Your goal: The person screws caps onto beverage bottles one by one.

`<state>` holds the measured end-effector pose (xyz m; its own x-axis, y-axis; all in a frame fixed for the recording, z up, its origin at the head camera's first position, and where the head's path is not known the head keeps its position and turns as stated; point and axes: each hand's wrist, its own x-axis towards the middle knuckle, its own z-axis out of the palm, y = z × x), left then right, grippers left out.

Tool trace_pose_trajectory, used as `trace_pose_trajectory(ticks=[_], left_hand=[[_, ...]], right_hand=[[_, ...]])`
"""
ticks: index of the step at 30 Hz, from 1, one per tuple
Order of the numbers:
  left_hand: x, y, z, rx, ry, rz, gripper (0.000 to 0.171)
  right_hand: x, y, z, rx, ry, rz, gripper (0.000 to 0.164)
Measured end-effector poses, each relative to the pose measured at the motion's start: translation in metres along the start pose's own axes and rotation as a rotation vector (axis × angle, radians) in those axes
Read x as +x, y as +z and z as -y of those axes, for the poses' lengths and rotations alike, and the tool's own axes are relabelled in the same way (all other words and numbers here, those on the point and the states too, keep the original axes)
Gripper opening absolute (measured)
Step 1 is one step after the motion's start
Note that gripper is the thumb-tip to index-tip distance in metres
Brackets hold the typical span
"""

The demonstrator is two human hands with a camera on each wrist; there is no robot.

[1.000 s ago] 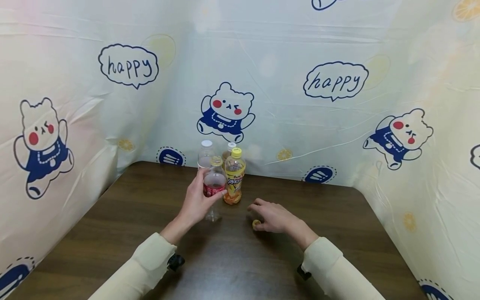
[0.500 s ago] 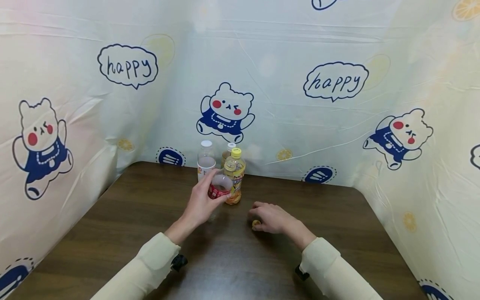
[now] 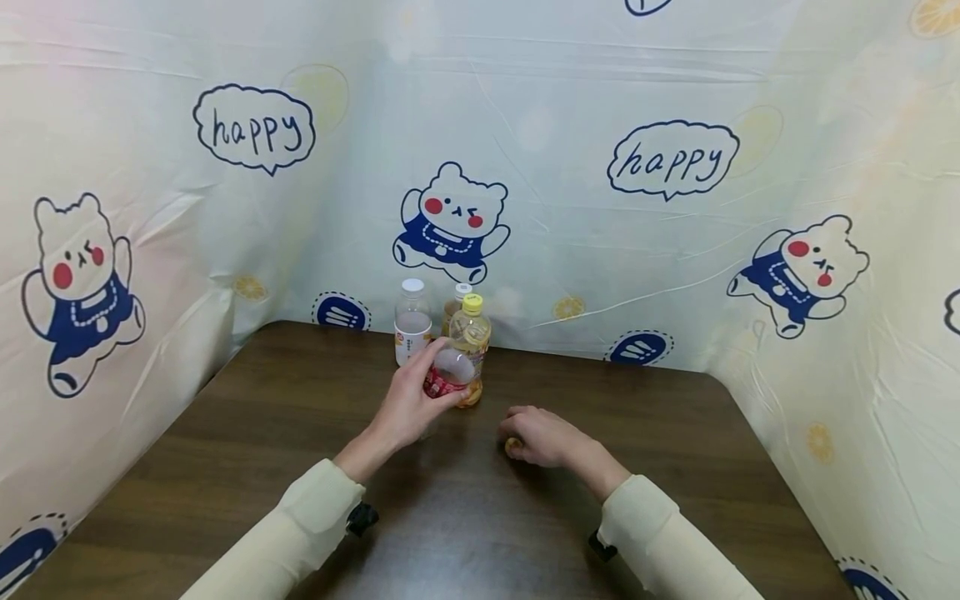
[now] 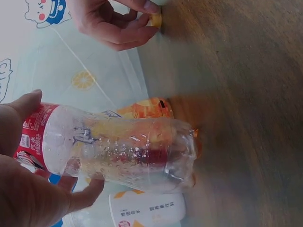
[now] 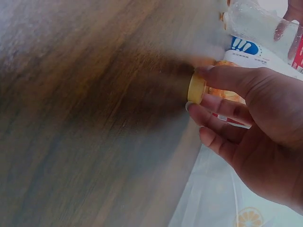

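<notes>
My left hand grips a clear plastic bottle around its red label. The bottle leans over, and its ridged base shows close to the table in the left wrist view. Droplets cling to its inside. To the right, my right hand pinches a yellow bottle cap between thumb and fingers, right at the tabletop. Just behind the held bottle stands a bottle with a yellow cap and orange-yellow label, partly covered by it.
A white-capped bottle with a white label stands at the back, left of the yellow-capped one. Another white-capped bottle is mostly hidden behind. The brown wooden table meets a printed curtain along its back and sides.
The red-labelled bottle, upright a second ago, has tipped and shifted slightly right in my left hand. My right hand stays in nearly the same place, its fingers now curled closer around the cap.
</notes>
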<state>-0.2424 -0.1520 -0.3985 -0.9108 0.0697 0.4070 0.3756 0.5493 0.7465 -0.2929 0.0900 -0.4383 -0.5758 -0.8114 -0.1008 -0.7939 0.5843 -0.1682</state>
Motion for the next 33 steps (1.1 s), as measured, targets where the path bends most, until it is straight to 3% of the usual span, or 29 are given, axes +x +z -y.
trace_pose_trajectory(ticks=[10,18,28,33], left_hand=[[-0.001,0.004,0.000,0.001,0.011,0.031,0.077],[-0.004,0.008,-0.002,0.006,-0.022,0.041,0.077],[-0.005,0.014,-0.005,0.021,-0.022,0.051,0.075],[-0.007,0.015,-0.007,0.026,-0.032,0.056,0.076]], right_hand=[[-0.003,-0.001,0.002,0.032,-0.015,-0.006,0.016],[-0.008,-0.003,0.004,0.050,-0.036,-0.016,0.020],[-0.014,-0.013,-0.002,0.075,-0.063,-0.109,0.020],[-0.021,-0.023,-0.005,0.088,-0.007,-0.128,0.021]])
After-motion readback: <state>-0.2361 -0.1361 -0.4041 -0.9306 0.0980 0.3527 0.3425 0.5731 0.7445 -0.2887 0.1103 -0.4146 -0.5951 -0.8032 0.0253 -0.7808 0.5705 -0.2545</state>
